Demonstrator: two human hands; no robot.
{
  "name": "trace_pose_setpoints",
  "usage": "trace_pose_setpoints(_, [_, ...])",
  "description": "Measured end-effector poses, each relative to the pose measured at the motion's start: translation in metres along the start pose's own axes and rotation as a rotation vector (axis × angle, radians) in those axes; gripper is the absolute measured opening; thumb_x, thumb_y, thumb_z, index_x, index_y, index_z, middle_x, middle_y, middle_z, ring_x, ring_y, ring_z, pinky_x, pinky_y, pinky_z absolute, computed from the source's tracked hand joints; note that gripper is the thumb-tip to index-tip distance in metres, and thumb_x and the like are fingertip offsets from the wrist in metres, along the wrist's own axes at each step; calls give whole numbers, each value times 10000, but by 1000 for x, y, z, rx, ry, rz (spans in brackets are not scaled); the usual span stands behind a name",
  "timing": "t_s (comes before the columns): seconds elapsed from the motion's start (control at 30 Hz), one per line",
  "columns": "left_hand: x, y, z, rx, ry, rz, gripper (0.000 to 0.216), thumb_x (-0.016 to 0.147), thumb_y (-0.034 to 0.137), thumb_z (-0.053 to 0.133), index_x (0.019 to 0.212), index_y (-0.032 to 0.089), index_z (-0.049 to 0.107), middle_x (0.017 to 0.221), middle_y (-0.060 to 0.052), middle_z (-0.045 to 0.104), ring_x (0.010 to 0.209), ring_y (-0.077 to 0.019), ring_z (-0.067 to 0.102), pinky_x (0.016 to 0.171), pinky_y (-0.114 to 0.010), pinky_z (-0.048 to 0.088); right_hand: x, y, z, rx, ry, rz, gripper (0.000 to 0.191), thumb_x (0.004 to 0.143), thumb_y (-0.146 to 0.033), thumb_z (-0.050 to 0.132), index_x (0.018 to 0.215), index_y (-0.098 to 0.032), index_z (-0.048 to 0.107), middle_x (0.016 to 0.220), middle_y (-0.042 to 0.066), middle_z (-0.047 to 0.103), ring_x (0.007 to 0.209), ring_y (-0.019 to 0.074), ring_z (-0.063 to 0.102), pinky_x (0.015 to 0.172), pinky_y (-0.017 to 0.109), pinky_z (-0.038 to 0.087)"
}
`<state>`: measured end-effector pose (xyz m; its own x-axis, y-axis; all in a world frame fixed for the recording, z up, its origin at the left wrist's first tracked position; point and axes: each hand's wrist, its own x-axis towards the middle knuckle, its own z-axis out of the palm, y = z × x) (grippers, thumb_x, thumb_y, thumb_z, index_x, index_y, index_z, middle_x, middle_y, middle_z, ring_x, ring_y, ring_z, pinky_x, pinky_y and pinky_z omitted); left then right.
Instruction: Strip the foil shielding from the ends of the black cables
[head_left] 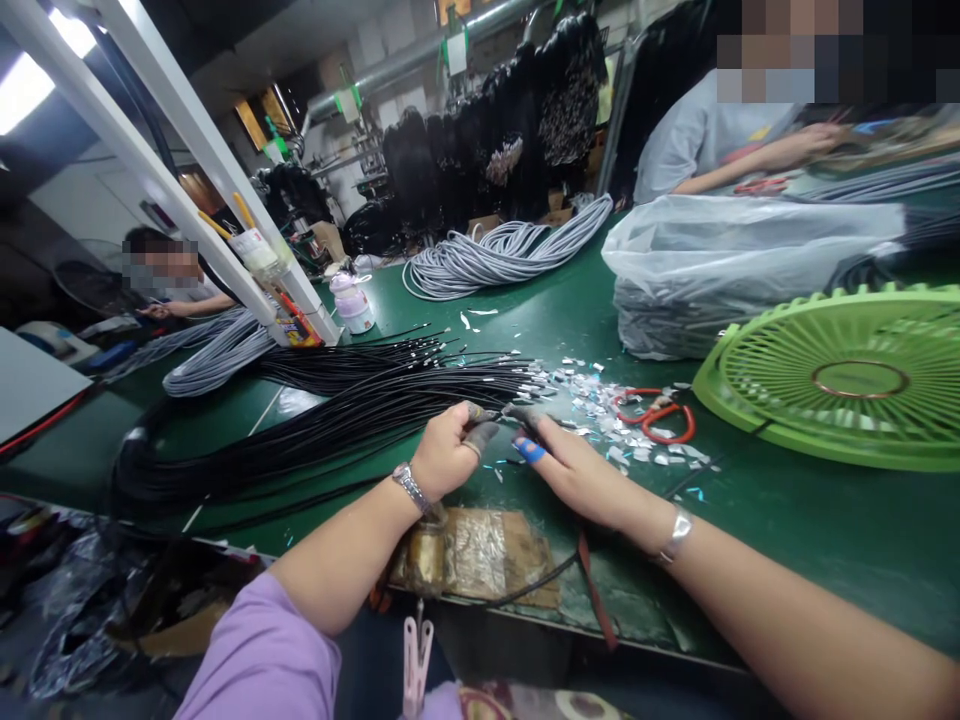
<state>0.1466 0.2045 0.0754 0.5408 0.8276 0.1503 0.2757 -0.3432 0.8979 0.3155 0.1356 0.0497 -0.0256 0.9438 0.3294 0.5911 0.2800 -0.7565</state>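
Observation:
My left hand (448, 450), with dark fingertip covers and a metal watch, pinches a thin black cable (501, 414) near its end. Fingertips together, my right hand (574, 470) meets it from the right and grips the same end; the tip is mostly hidden by the fingers. Blue tape wraps one right finger. Just behind and left of my hands lies a long bundle of black cables (322, 440), its stripped, pale ends pointing right. White and blue scraps (611, 420) are strewn beyond my right hand, and red-handled scissors (660, 415) rest among them.
A green fan (859, 378) stands at the right, by a clear plastic bag (750, 270) of cables. Grey cable coils (510, 260), a lilac bottle (351, 303) and a white post (217, 180) are farther back. A brass-coloured fixture (427, 555) sits at the near table edge. Two people sit across.

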Motion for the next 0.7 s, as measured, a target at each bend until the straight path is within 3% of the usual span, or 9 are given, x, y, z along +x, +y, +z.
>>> trace_pose_setpoints(0.17, [4,8,-3,-329,-90,-291,396,720,514,649,677,171,455,456,88,431,298,-24,324,327,-168,197,0,6,0,-147,44,-79,284,846,-248,475,1090,-203,612,905,96,659,854,247,613,761,382,498])
trace_pose_setpoints(0.3, [6,14,-5,-562,-204,-445,442,657,502,720,672,175,423,419,104,387,277,-8,251,320,-159,127,1,4,2,-185,76,-133,258,854,-242,472,1064,-202,615,853,86,641,788,234,603,713,370,500])
trace_pose_setpoints(0.5, [4,13,-3,-539,-246,-446,418,690,471,709,665,177,413,414,103,395,265,-9,260,313,-160,126,1,3,5,-248,104,-147,213,857,-233,452,996,-184,606,849,101,630,776,239,598,697,374,500])
trace_pose_setpoints(0.7, [2,13,1,-395,-202,-368,446,687,530,682,640,177,413,417,100,412,266,-15,290,302,-166,133,2,5,5,-278,104,-156,245,842,-191,452,1016,-196,624,834,95,640,780,240,602,703,368,500])
